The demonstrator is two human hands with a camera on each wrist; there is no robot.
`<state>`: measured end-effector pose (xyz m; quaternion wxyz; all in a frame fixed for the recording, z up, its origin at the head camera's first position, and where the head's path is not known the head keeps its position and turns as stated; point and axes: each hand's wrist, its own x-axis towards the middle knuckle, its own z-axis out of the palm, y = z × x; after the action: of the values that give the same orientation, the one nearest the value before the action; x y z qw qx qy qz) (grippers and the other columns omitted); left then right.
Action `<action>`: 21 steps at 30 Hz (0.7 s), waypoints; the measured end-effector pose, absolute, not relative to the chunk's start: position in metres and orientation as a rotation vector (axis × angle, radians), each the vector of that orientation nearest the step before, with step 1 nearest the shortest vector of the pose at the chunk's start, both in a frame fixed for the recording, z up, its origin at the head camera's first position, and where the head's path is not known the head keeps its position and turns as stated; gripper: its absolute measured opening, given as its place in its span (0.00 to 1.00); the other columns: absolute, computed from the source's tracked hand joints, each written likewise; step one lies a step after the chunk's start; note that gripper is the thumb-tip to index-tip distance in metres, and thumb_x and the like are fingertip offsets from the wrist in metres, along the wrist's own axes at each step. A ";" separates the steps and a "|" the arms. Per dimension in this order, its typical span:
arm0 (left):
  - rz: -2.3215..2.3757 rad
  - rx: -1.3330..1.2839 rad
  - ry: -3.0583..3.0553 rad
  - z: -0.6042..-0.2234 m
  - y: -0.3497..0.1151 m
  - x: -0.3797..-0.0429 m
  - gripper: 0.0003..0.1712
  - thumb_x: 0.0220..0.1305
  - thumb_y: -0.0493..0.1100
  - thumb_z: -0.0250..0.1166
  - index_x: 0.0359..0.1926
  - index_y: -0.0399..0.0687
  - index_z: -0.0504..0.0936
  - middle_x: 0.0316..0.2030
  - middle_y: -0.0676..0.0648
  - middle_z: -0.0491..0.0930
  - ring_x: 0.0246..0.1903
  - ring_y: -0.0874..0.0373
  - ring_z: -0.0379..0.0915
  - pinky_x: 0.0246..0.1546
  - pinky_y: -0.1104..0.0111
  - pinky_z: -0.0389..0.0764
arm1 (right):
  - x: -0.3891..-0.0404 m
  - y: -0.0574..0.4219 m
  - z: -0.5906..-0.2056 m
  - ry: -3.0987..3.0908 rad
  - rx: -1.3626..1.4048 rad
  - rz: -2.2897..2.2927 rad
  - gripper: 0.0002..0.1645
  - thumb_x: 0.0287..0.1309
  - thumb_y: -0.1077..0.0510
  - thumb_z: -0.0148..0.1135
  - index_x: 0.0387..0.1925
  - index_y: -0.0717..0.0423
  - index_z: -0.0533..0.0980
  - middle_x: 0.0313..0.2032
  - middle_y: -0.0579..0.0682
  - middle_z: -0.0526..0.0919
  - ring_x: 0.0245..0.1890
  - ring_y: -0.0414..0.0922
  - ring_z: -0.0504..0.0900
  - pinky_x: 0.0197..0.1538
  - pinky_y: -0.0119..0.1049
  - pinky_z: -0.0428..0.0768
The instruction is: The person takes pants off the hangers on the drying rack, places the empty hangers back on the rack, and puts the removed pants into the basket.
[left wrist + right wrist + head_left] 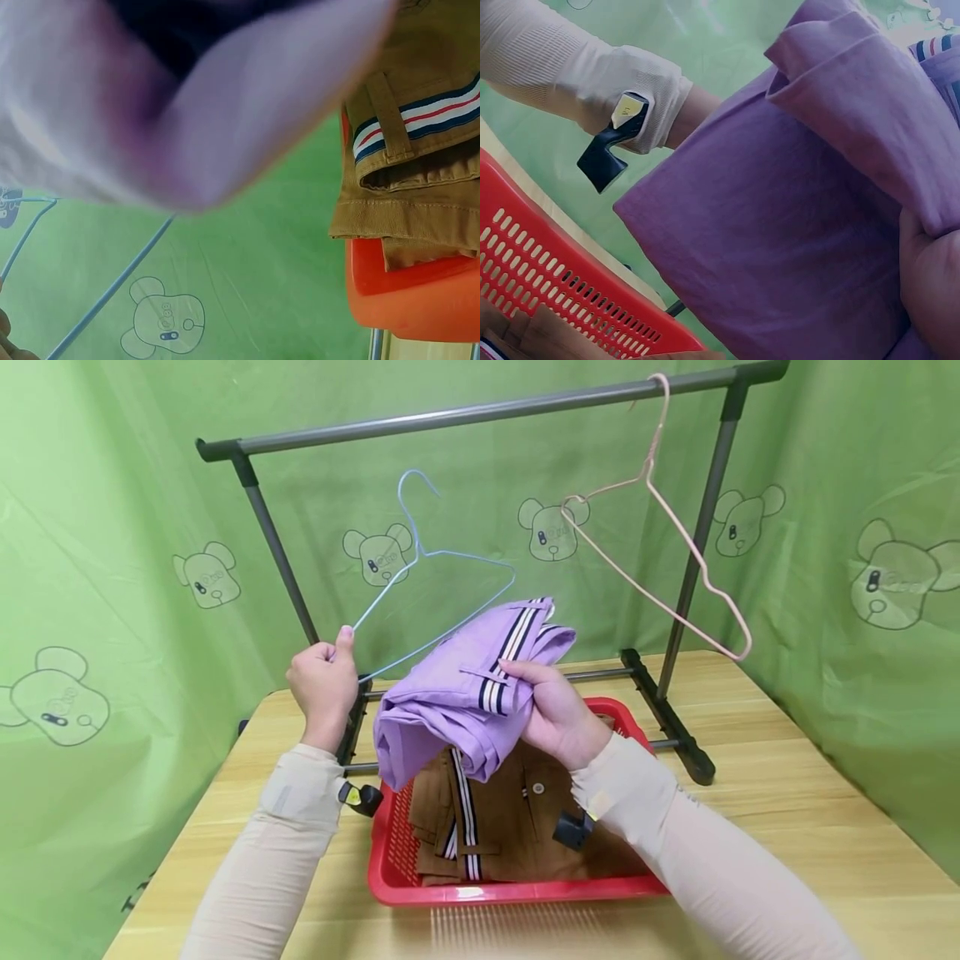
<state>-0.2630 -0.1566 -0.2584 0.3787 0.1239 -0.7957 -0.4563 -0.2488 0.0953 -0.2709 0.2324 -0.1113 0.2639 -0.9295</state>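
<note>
My left hand (pixel 324 687) grips one end of a blue wire hanger (pixel 420 553), whose hook points up in front of the rack. In my right hand (pixel 558 714) is a folded bundle of purple trousers (pixel 450 685), pinched near a waistband striped in navy and white. The bundle overlaps the hanger's lower bar in the head view. In the right wrist view the purple cloth (pixel 780 225) spreads wide and hides part of the left arm. Blurred purple cloth (pixel 247 112) covers the top of the left wrist view.
A red basket (pixel 525 892) below the hands holds folded brown trousers (pixel 517 810) with striped trim. Behind stands a metal clothes rack (pixel 450 418) with a pink hanger (pixel 652 577) hung at its right. Green curtain surrounds the wooden table (pixel 780 827).
</note>
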 end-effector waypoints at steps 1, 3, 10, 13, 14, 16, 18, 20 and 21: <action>-1.163 0.315 -2.034 -0.258 -0.157 -0.263 0.29 0.66 0.54 0.63 0.12 0.49 0.66 0.10 0.53 0.64 0.19 0.52 0.63 0.30 0.66 0.64 | -0.248 0.096 -0.272 0.719 -0.310 -2.549 0.18 0.69 0.69 0.37 0.58 0.59 0.59 0.51 0.54 0.76 0.52 0.48 0.79 0.64 0.42 0.66; -1.163 0.313 -2.036 -0.259 -0.158 -0.263 0.29 0.66 0.55 0.63 0.12 0.49 0.66 0.10 0.52 0.65 0.20 0.51 0.63 0.30 0.66 0.64 | -0.248 0.096 -0.273 0.702 -0.315 -2.537 0.18 0.69 0.70 0.37 0.58 0.59 0.59 0.51 0.55 0.77 0.51 0.49 0.79 0.63 0.43 0.67; -1.156 0.322 -2.027 -0.259 -0.162 -0.263 0.29 0.65 0.55 0.63 0.11 0.50 0.67 0.10 0.52 0.66 0.20 0.51 0.64 0.28 0.65 0.63 | -0.247 0.094 -0.276 0.727 -0.319 -2.503 0.16 0.68 0.70 0.36 0.55 0.60 0.60 0.48 0.55 0.78 0.50 0.49 0.81 0.59 0.41 0.73; -1.157 0.317 -2.022 -0.258 -0.165 -0.263 0.29 0.65 0.54 0.63 0.11 0.50 0.66 0.10 0.52 0.66 0.20 0.51 0.64 0.28 0.66 0.64 | -0.246 0.094 -0.277 0.754 -0.320 -2.488 0.15 0.69 0.69 0.35 0.55 0.61 0.60 0.47 0.56 0.79 0.49 0.49 0.81 0.58 0.41 0.74; -1.160 0.316 -2.024 -0.258 -0.165 -0.264 0.29 0.65 0.54 0.63 0.11 0.50 0.66 0.10 0.52 0.66 0.20 0.51 0.64 0.28 0.66 0.64 | -0.246 0.094 -0.278 0.762 -0.319 -2.485 0.15 0.69 0.69 0.35 0.55 0.62 0.60 0.47 0.56 0.79 0.49 0.49 0.81 0.57 0.42 0.74; -1.172 0.319 -2.032 -0.258 -0.167 -0.263 0.29 0.65 0.54 0.63 0.12 0.49 0.66 0.10 0.53 0.65 0.19 0.51 0.64 0.28 0.66 0.64 | -0.246 0.093 -0.279 0.782 -0.316 -2.477 0.15 0.69 0.69 0.34 0.54 0.62 0.60 0.46 0.56 0.79 0.48 0.49 0.82 0.57 0.42 0.75; -1.180 0.327 -2.042 -0.258 -0.169 -0.262 0.28 0.66 0.55 0.63 0.12 0.49 0.67 0.10 0.53 0.65 0.19 0.52 0.63 0.28 0.66 0.64 | -0.245 0.093 -0.280 0.799 -0.319 -2.469 0.15 0.68 0.69 0.34 0.54 0.62 0.60 0.46 0.56 0.80 0.48 0.49 0.82 0.57 0.42 0.75; -1.184 0.338 -2.056 -0.258 -0.170 -0.262 0.29 0.66 0.55 0.62 0.12 0.49 0.67 0.10 0.53 0.65 0.18 0.53 0.63 0.28 0.66 0.64 | -0.245 0.092 -0.281 0.812 -0.325 -2.459 0.16 0.68 0.70 0.35 0.54 0.62 0.60 0.46 0.56 0.80 0.48 0.50 0.82 0.57 0.43 0.75; -1.184 0.344 -2.057 -0.258 -0.171 -0.261 0.29 0.66 0.55 0.62 0.12 0.49 0.67 0.09 0.54 0.65 0.18 0.53 0.63 0.28 0.66 0.64 | -0.244 0.092 -0.281 0.813 -0.331 -2.453 0.16 0.68 0.70 0.36 0.55 0.62 0.60 0.47 0.56 0.80 0.48 0.50 0.82 0.57 0.43 0.74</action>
<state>-0.2614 -0.1714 -0.2578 0.3630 0.1336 -0.7993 -0.4600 -0.2445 0.0922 -0.2814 0.2650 -0.1225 0.3010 -0.9078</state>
